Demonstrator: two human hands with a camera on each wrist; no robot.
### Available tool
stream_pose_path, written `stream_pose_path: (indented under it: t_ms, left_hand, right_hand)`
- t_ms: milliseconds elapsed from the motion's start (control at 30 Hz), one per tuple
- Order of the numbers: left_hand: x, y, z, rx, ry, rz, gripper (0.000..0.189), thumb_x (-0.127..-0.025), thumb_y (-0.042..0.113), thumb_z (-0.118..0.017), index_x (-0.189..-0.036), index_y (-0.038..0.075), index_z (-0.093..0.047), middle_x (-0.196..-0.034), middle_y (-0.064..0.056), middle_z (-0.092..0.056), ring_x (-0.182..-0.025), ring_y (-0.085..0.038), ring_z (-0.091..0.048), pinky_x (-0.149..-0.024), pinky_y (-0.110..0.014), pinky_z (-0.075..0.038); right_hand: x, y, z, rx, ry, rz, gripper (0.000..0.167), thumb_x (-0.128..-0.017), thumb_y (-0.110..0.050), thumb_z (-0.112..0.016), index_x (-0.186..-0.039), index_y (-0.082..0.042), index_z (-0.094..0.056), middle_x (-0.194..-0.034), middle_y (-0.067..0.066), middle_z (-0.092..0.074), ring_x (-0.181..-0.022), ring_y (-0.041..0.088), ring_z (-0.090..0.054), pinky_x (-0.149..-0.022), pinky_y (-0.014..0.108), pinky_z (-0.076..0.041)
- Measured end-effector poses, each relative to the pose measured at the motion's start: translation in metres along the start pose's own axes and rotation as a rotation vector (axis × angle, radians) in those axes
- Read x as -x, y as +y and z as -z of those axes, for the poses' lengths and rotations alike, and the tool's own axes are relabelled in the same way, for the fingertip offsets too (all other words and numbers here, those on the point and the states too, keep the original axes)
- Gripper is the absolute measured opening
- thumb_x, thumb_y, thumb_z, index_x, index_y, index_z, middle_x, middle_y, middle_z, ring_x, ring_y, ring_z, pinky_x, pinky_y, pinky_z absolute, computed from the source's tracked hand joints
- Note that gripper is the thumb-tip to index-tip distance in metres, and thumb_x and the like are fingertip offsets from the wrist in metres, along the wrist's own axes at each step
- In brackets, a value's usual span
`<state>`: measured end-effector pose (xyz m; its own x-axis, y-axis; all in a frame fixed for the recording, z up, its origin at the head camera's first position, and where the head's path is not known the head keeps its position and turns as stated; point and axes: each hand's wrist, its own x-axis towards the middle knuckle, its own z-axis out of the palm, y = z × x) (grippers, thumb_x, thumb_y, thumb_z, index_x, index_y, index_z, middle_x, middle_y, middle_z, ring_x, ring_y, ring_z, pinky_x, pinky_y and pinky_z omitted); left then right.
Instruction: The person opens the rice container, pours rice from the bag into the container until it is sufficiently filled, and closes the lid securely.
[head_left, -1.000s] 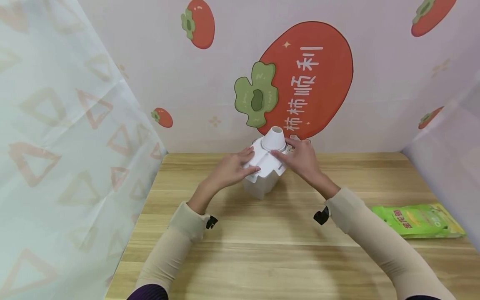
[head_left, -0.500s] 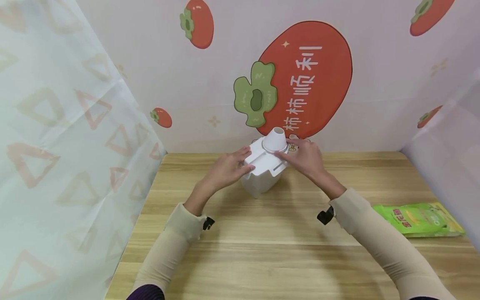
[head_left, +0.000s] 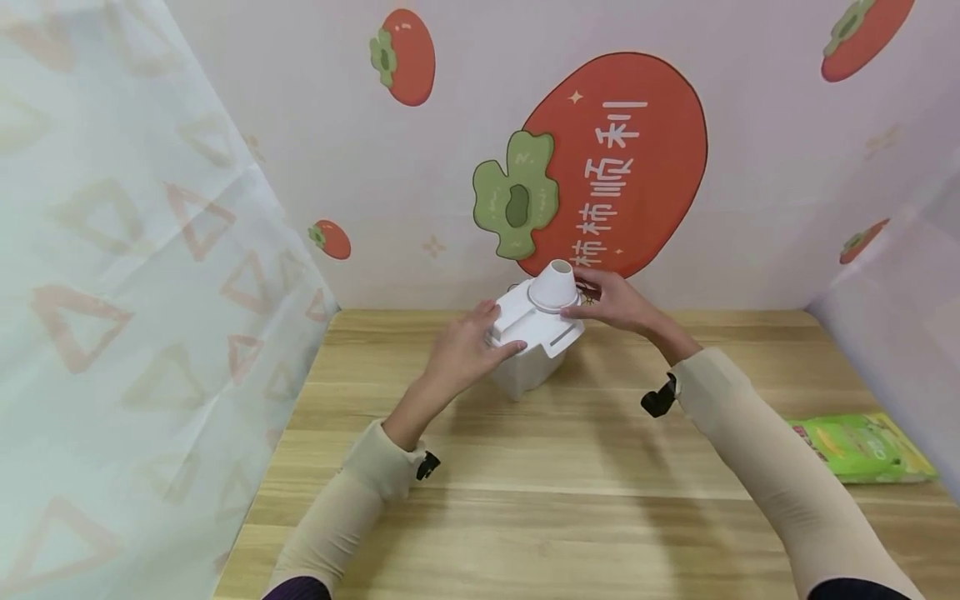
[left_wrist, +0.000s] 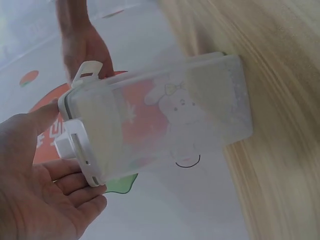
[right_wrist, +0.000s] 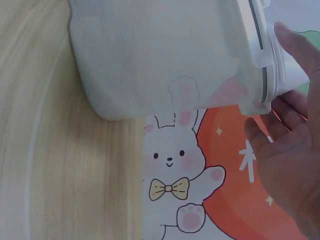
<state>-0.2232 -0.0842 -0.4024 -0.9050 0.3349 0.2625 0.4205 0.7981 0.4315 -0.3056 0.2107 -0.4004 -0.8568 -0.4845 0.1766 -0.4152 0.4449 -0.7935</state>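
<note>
A tall translucent storage container [head_left: 528, 367] stands upright at the back of the table. Its white lid [head_left: 517, 321] carries a cone-shaped spout [head_left: 555, 287] and side latches. One latch [left_wrist: 89, 71] sticks outward on the side toward the right hand, while another latch [left_wrist: 79, 150] lies along the near wall. My left hand [head_left: 465, 346] holds the lid's left side, thumb on the near edge and fingers at the far edge. My right hand [head_left: 622, 302] reaches round the lid's right side by the cone, thumb in front and fingers behind, partly hidden by it.
A green packet [head_left: 866, 446] lies on the wooden table [head_left: 540, 508] at the right, partly behind the right sleeve. The persimmon-printed backdrop [head_left: 405, 183] rises close behind the container. A printed panel [head_left: 150, 350] stands along the left.
The container has turned slightly under the hands. My right hand's wrist has swung outward to the right, its fingers staying by the cone. My left thumb has shifted a little along the lid.
</note>
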Motion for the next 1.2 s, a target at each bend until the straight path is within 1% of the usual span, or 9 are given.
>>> stream_pose_path:
  t_ms: [133, 233, 467, 633, 733, 833, 933, 1067, 1200]
  left_hand:
    - [0.000, -0.001, -0.002, 0.044, -0.005, 0.022, 0.083, -0.092, 0.056, -0.078, -0.151, 0.001, -0.057, -0.160, -0.015, -0.050, -0.145, -0.034, -0.052, -0.116, -0.051, -0.047]
    - [-0.002, -0.003, -0.001, 0.074, -0.024, 0.020, 0.083, -0.092, 0.054, -0.078, -0.151, 0.001, -0.056, -0.161, -0.014, -0.049, -0.147, -0.032, -0.050, -0.118, -0.050, -0.045]
    - [-0.013, -0.014, 0.002, 0.140, -0.091, -0.025, 0.081, -0.092, 0.050, -0.080, -0.152, 0.002, -0.055, -0.162, -0.012, -0.049, -0.153, -0.025, -0.043, -0.124, -0.041, -0.038]
    - [-0.020, -0.029, 0.002, 0.212, -0.131, -0.044, 0.084, -0.091, 0.053, -0.080, -0.156, 0.007, -0.052, -0.165, -0.008, -0.044, -0.153, -0.026, -0.041, -0.125, -0.043, -0.035]
    - [-0.025, -0.037, 0.001, 0.255, -0.139, -0.061, 0.083, -0.091, 0.051, -0.081, -0.155, 0.008, -0.053, -0.165, -0.006, -0.044, -0.154, -0.026, -0.041, -0.126, -0.043, -0.034]
    - [-0.031, -0.043, 0.000, 0.287, -0.142, -0.090, 0.081, -0.090, 0.048, -0.083, -0.154, 0.007, -0.054, -0.163, -0.007, -0.045, -0.153, -0.023, -0.041, -0.126, -0.041, -0.033]
    - [-0.038, -0.047, 0.000, 0.318, -0.153, -0.116, 0.080, -0.090, 0.045, -0.084, -0.153, 0.005, -0.055, -0.162, -0.007, -0.047, -0.153, -0.022, -0.041, -0.126, -0.042, -0.034]
    - [-0.044, -0.057, -0.001, 0.380, -0.170, -0.133, 0.076, -0.089, 0.039, -0.086, -0.152, 0.007, -0.056, -0.161, -0.001, -0.048, -0.153, -0.018, -0.040, -0.127, -0.042, -0.033]
    - [-0.050, -0.066, -0.006, 0.451, -0.172, -0.163, 0.070, -0.090, 0.032, -0.087, -0.150, 0.011, -0.060, -0.160, 0.004, -0.050, -0.153, -0.013, -0.040, -0.128, -0.039, -0.031]
  right_hand:
    - [-0.003, 0.000, 0.000, -0.009, -0.018, -0.007, 0.073, -0.093, -0.015, -0.084, -0.156, -0.001, -0.051, -0.147, 0.020, -0.061, -0.139, 0.039, -0.056, -0.118, 0.056, -0.043]
    - [-0.001, 0.000, -0.001, -0.036, 0.002, -0.038, 0.072, -0.093, -0.014, -0.084, -0.155, -0.001, -0.051, -0.147, 0.020, -0.061, -0.140, 0.040, -0.056, -0.117, 0.057, -0.043]
    - [0.008, -0.001, -0.005, -0.070, 0.084, -0.080, 0.072, -0.091, -0.019, -0.087, -0.153, -0.005, -0.055, -0.150, 0.015, -0.060, -0.140, 0.036, -0.056, -0.116, 0.053, -0.046]
    - [0.015, -0.001, -0.012, -0.057, 0.154, -0.098, 0.073, -0.089, -0.025, -0.089, -0.151, -0.005, -0.057, -0.150, 0.014, -0.060, -0.139, 0.035, -0.057, -0.116, 0.054, -0.046]
    - [0.017, -0.001, -0.016, -0.037, 0.202, -0.093, 0.074, -0.087, -0.026, -0.090, -0.150, -0.003, -0.058, -0.149, 0.015, -0.061, -0.138, 0.035, -0.058, -0.116, 0.052, -0.047]
    - [0.020, -0.001, -0.020, -0.006, 0.246, -0.085, 0.076, -0.087, -0.026, -0.091, -0.149, 0.001, -0.058, -0.148, 0.020, -0.062, -0.137, 0.037, -0.059, -0.113, 0.050, -0.049]
    - [0.023, -0.002, -0.024, 0.021, 0.284, -0.074, 0.076, -0.086, -0.026, -0.091, -0.148, 0.002, -0.058, -0.145, 0.022, -0.063, -0.135, 0.037, -0.062, -0.111, 0.050, -0.051]
    - [0.028, -0.006, -0.028, 0.078, 0.337, -0.053, 0.075, -0.084, -0.027, -0.093, -0.146, 0.001, -0.061, -0.141, 0.021, -0.067, -0.130, 0.037, -0.066, -0.107, 0.049, -0.054]
    - [0.035, -0.013, -0.033, 0.144, 0.388, -0.037, 0.075, -0.080, -0.028, -0.096, -0.141, 0.001, -0.065, -0.137, 0.021, -0.070, -0.123, 0.038, -0.070, -0.102, 0.050, -0.057]
